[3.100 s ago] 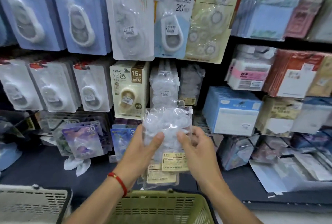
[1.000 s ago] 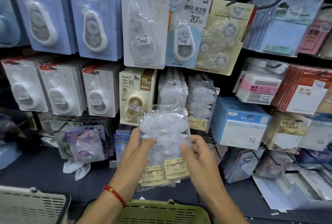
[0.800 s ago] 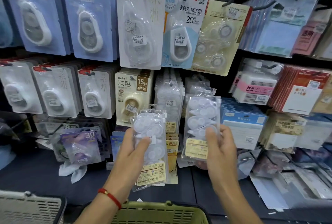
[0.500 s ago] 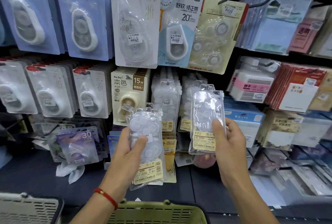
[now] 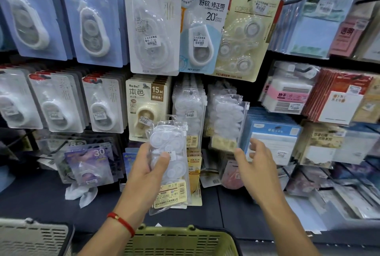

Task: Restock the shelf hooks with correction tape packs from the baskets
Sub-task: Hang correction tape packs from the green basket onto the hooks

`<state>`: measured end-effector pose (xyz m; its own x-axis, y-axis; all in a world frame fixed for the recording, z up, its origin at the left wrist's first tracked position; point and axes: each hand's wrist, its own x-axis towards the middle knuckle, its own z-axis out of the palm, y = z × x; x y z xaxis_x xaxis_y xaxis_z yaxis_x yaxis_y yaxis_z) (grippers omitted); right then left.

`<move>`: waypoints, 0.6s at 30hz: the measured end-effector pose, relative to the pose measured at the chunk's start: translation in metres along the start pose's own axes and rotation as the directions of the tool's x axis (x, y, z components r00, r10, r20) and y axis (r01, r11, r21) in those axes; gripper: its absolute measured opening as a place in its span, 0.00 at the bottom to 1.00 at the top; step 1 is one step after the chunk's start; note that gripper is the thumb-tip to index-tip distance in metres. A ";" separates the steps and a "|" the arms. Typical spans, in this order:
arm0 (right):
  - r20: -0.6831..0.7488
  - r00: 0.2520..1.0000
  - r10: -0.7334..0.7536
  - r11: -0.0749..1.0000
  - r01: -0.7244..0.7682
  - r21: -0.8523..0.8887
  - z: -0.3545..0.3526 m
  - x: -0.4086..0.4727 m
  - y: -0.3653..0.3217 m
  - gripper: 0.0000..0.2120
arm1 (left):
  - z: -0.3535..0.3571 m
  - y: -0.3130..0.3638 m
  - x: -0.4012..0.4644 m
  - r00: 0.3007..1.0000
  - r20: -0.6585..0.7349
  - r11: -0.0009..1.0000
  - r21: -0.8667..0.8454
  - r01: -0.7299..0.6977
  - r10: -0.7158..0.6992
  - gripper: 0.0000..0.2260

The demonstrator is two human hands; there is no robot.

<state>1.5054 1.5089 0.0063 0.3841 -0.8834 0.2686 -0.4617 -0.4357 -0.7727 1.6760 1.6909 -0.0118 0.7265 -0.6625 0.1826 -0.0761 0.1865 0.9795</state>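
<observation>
- Left hand [image 5: 151, 168] grips the clear correction tape pack [image 5: 170, 165] — thumb clamped across its front.
- Right hand [image 5: 254, 160], fingers spread and holding nothing, sits just below the hung pack [image 5: 228, 120].
- Next, I'd guess: lift the held pack's top hole level with a hook — square before sliding.

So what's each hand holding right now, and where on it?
Left hand grips a clear pack around its middle. Right hand holds nothing, fingers open just below the hanging pack.

A clear pack of white correction tapes [image 5: 171, 161] stands upright in the left hand [image 5: 147, 170]. Another pack [image 5: 227, 120] hangs on its shelf hook. Below, a green basket [image 5: 183, 241] and grey basket [image 5: 33, 237].
</observation>
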 end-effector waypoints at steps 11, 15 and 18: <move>0.461 0.831 -0.312 0.937 0.188 0.296 0.038 -0.039 -0.025 0.12 | 0.006 0.000 -0.004 1.000 0.006 1.000 -0.006 0.002 -0.002 0.21; 0.425 0.848 -0.317 0.894 0.119 0.432 0.036 -0.035 -0.025 0.08 | 0.006 0.004 -0.003 1.000 -0.019 1.000 -0.022 0.005 -0.006 0.21; 0.267 0.928 -0.261 0.837 0.080 0.541 0.030 -0.032 -0.024 0.14 | 0.003 0.004 0.001 0.997 -0.074 0.999 0.013 0.031 -0.030 0.14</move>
<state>1.5281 1.5530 -0.0008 0.6902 -0.6595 0.2978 0.0774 -0.3419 -0.9365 1.6746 1.6889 -0.0078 0.7771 -0.6121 0.1463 -0.0621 0.1567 0.9857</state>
